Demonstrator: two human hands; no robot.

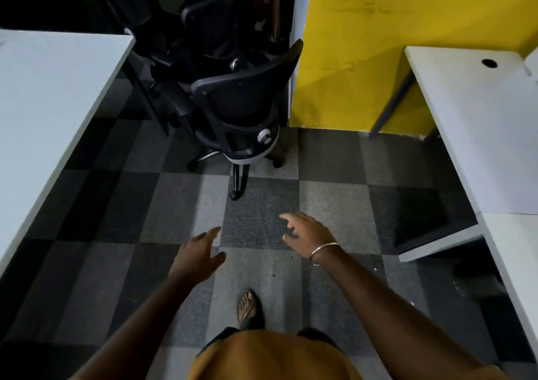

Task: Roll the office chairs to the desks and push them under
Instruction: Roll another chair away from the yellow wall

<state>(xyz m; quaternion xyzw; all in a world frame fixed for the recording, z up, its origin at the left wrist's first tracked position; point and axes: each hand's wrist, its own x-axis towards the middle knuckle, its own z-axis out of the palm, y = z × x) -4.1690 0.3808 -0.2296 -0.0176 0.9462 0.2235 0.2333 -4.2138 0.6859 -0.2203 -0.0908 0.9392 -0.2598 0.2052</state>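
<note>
Hands reach forward, both empty: my left hand has its fingers stretched out, my right hand has them loosely spread, a bangle on its wrist. Well ahead of them stands the black office chair, its back toward me, on the checkered carpet. One white bench lies off to my left hand's side, another bench off to my right's.

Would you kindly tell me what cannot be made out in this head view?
- Chairs behind the nearest chair: lost in darkness, number unclear.
- Left desk: cut off by the left edge.
- Right desk: cut off by the right edge.
- Second foot: hidden by the shirt.
</note>
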